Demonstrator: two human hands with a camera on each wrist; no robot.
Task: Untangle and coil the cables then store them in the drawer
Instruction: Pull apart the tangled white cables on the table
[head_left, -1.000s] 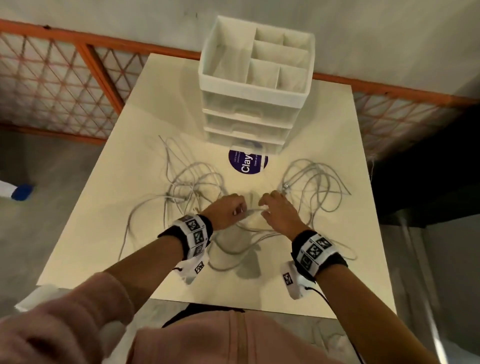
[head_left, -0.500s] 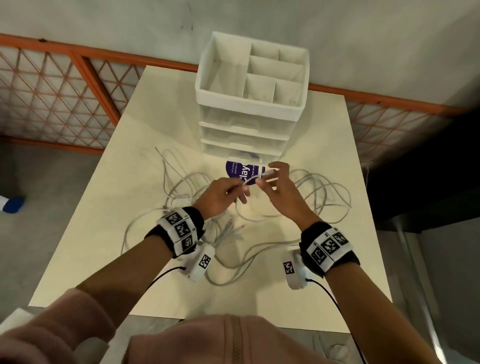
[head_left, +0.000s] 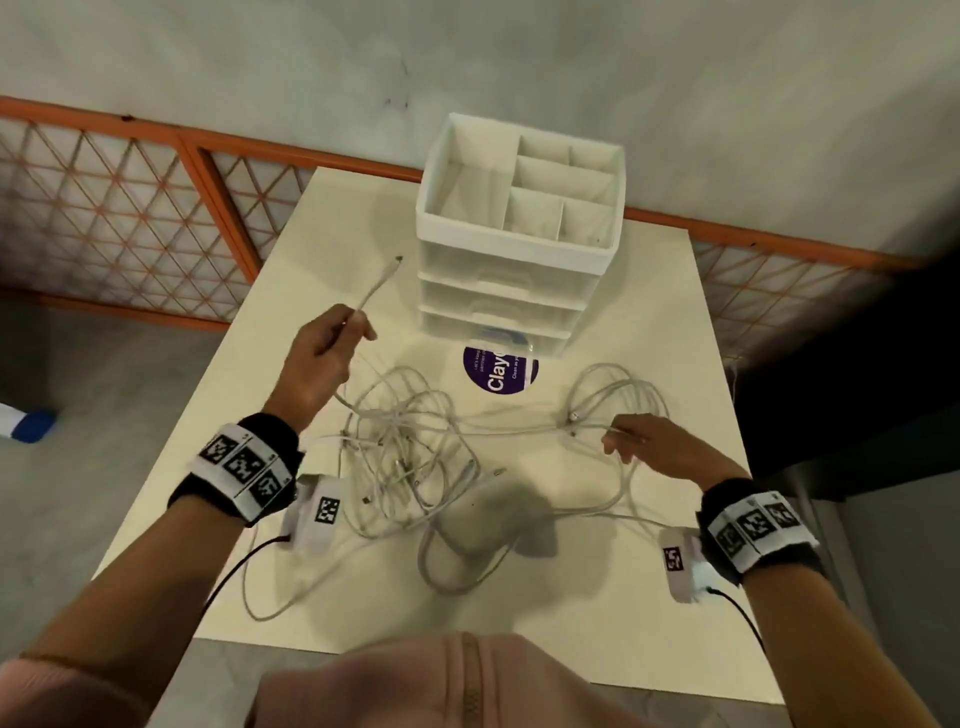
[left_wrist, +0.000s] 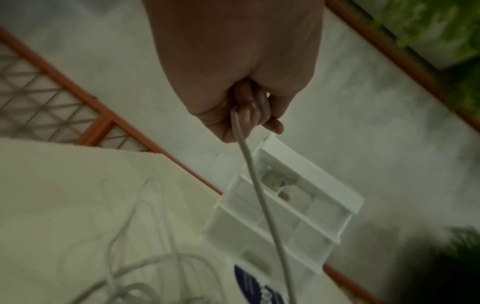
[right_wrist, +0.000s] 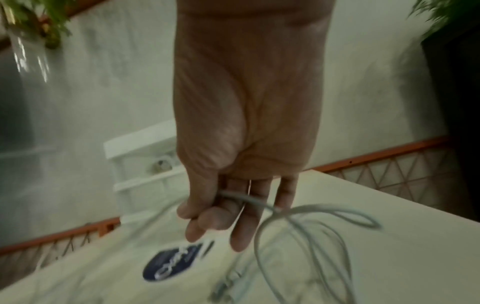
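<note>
A tangle of white cables (head_left: 405, 457) lies on the cream table (head_left: 322, 234), with a second loose loop (head_left: 623, 400) to its right. My left hand (head_left: 332, 348) is raised at the left and grips one cable end (head_left: 376, 288), whose plug sticks up toward the drawer unit; the left wrist view shows that cable (left_wrist: 257, 185) running down from my curled fingers. My right hand (head_left: 631, 441) is low at the right and pinches a cable (right_wrist: 241, 198) of the right loop between thumb and fingers. The white drawer unit (head_left: 514, 270) stands at the table's back, drawers closed.
A round purple sticker (head_left: 498, 371) lies in front of the drawer unit. An open divided tray (head_left: 524, 187) tops the unit. An orange lattice railing (head_left: 119, 208) and a grey wall stand behind the table. The table's edges are near both wrists.
My hands, close together at the middle before, have pulled apart: the left up and left with a cable end, the right down to the right loop. The cable stretches between them.
</note>
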